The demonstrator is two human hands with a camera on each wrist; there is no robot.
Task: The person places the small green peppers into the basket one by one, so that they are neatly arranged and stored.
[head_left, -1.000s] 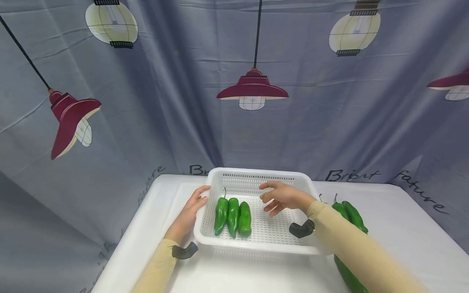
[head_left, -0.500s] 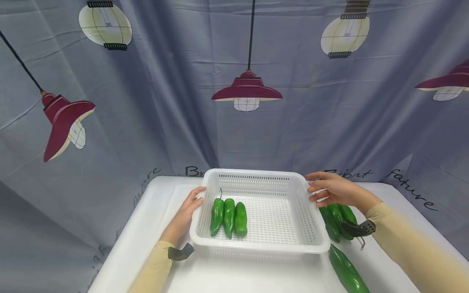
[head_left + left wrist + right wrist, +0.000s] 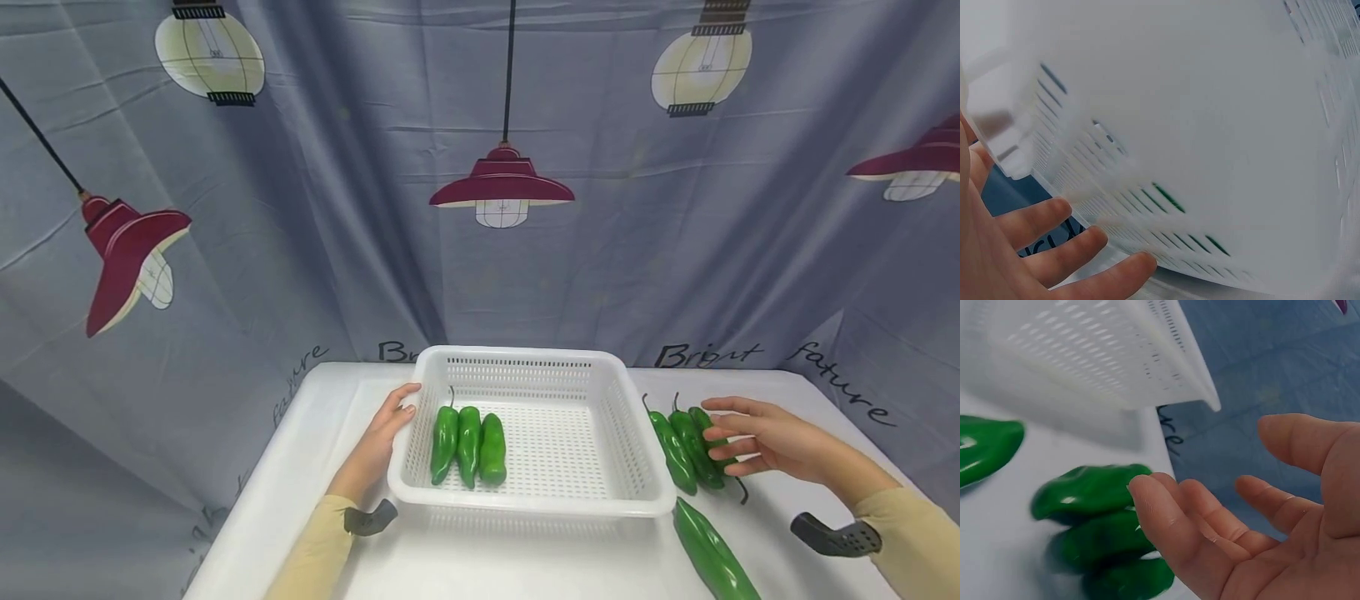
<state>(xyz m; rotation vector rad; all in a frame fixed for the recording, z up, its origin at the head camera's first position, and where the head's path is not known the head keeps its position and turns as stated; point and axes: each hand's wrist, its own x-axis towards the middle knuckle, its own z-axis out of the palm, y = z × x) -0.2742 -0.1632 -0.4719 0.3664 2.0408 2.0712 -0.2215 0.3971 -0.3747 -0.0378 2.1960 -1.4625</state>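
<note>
A white slotted plastic basket (image 3: 536, 506) holds three green chili peppers (image 3: 469, 446) side by side at its left. My left hand (image 3: 372, 450) rests its fingertips against the basket's left rim; the left wrist view has its fingers (image 3: 1063, 259) extended along the slotted wall. To the right of the basket, three more green peppers (image 3: 675, 454) lie together on the table. Over the rightmost of them hovers my right hand (image 3: 776, 437), fingers spread and thumb apart, holding nothing. In the right wrist view its fingertips overlap the ends of these peppers (image 3: 1100, 494).
One larger green pepper (image 3: 716, 554) lies at the basket's front right corner. A white cloth covers the table (image 3: 510, 558). Behind stands a grey-blue curtain (image 3: 360, 250) printed with lamps and lettering.
My right hand has moved right, from over the basket's inside, past its right rim, to the peppers beside it. The left hand has stayed at the left rim.
</note>
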